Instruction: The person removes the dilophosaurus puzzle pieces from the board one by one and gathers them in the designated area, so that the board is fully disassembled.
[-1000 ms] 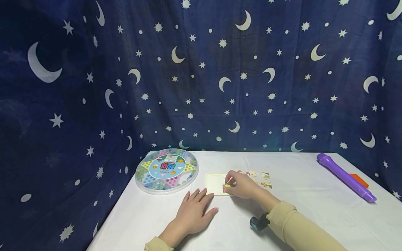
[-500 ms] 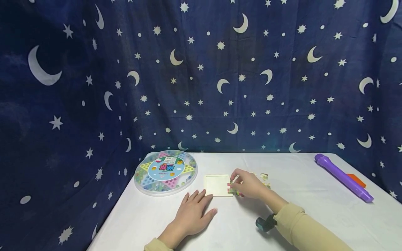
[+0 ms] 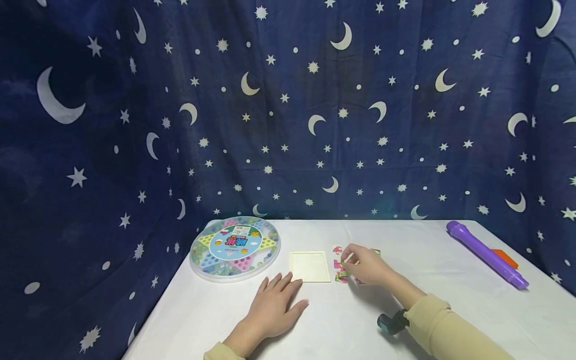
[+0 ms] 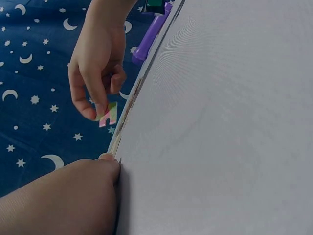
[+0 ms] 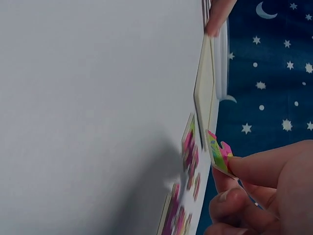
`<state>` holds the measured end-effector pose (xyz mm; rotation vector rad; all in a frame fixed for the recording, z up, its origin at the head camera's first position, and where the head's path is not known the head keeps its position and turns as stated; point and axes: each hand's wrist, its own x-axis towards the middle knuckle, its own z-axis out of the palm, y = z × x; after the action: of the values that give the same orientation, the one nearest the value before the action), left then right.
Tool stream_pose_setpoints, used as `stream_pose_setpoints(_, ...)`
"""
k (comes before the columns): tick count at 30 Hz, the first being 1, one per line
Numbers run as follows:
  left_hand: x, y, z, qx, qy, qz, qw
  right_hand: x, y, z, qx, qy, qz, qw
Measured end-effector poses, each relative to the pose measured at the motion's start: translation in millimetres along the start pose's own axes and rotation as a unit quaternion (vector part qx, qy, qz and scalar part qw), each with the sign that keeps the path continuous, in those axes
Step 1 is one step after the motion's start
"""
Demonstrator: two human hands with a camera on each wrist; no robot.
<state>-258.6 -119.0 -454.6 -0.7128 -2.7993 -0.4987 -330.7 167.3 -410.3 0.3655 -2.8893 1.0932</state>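
My right hand (image 3: 370, 266) pinches a pink, green and yellow jigsaw piece (image 5: 220, 152) between thumb and forefinger, lifted above the table. In the left wrist view the pinched piece (image 4: 108, 115) hangs below the fingertips. A shallow cream puzzle tray (image 3: 310, 266) lies left of that hand, with no pieces in it. My left hand (image 3: 274, 307) rests palm down, fingers straight, its fingertips at the tray's near left corner. Several loose jigsaw pieces (image 3: 337, 250) lie right of the tray, under and around my right hand, which hides some of them.
A round, clear-lidded board game with marbles (image 3: 236, 248) sits at the back left of the white table (image 3: 333, 325). Far right lie a purple microphone-shaped stick (image 3: 486, 254) and an orange flat thing (image 3: 505, 258). Starry blue cloth (image 3: 288, 110) hangs behind and at the left.
My right hand has moved right, from over the tray to above the loose pieces, uncovering the tray's right side. The left hand has stayed in place.
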Motion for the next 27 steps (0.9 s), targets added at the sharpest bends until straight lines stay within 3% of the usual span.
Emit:
stream_pose_setpoints(7, 0.7, -0.8, 1.1, 0.002, 0.003, 0.003, 1.0000, -11.3, 17.5, -16.9, -0.031, 0.009, 0.000, 0.9995)
stream_pose_setpoints(16, 1.1, -1.9, -1.0, -0.007, -0.004, -0.001, 1.0000, -29.2, 39.5, -38.6, -0.030, 0.017, 0.004, 0.9994)
stream_pose_setpoints(27, -3.9, -11.3, -0.3, -0.011, 0.011, -0.002, 0.9999, -37.7, 52.9, -38.7, -0.032, 0.023, 0.031, 0.9987)
